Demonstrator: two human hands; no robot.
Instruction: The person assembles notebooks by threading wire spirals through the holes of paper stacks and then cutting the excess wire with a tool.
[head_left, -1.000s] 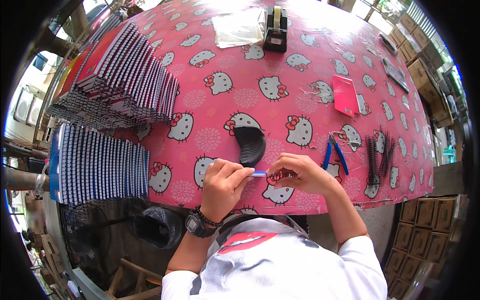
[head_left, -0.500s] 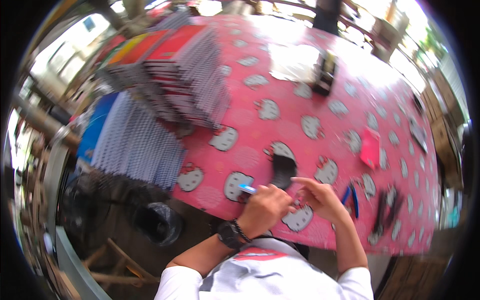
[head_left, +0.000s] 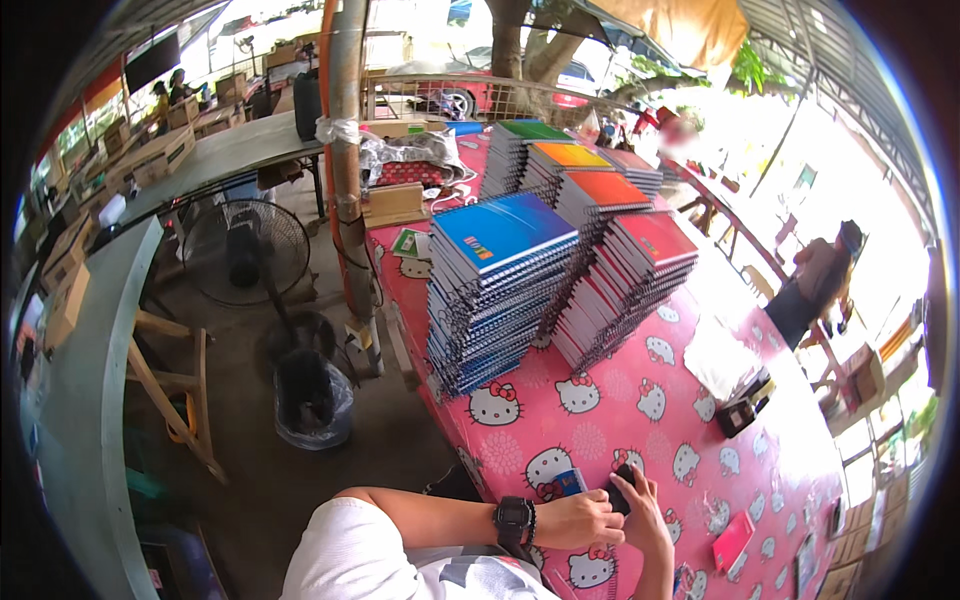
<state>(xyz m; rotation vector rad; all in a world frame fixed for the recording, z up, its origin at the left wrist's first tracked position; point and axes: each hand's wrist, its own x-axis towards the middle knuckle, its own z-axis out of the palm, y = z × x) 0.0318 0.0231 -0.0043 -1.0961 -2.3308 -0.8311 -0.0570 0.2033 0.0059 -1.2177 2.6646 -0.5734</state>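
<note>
My left hand (head_left: pixel 584 519) is closed over the near edge of the table, its fingers curled in and touching my right hand. Just beyond its knuckles is a small flat blue piece (head_left: pixel 569 484); whether the fingers grip it is hidden. A small black object (head_left: pixel 622 486) of unclear kind sits between the thumb and fingers of my right hand (head_left: pixel 648 515). Several tall stacks of spiral notebooks stand farther off, with blue (head_left: pixel 505 235), red (head_left: pixel 655 240), orange (head_left: pixel 602 190), yellow (head_left: pixel 568 156) and green (head_left: pixel 530 130) covers.
The table wears a pink cat-print cover (head_left: pixel 500 455). A black tape dispenser (head_left: pixel 745 408) and a pink-red case (head_left: pixel 733 542) lie to the right. On the left are a pole (head_left: pixel 347 180), a fan (head_left: pixel 243 255) and a bag-lined bin (head_left: pixel 313 405). Another person (head_left: pixel 820 285) stands far right.
My view has swung up and left, showing the notebook stacks more fully. The black object, which lay on the table, is now in my right hand, and my hands have come together.
</note>
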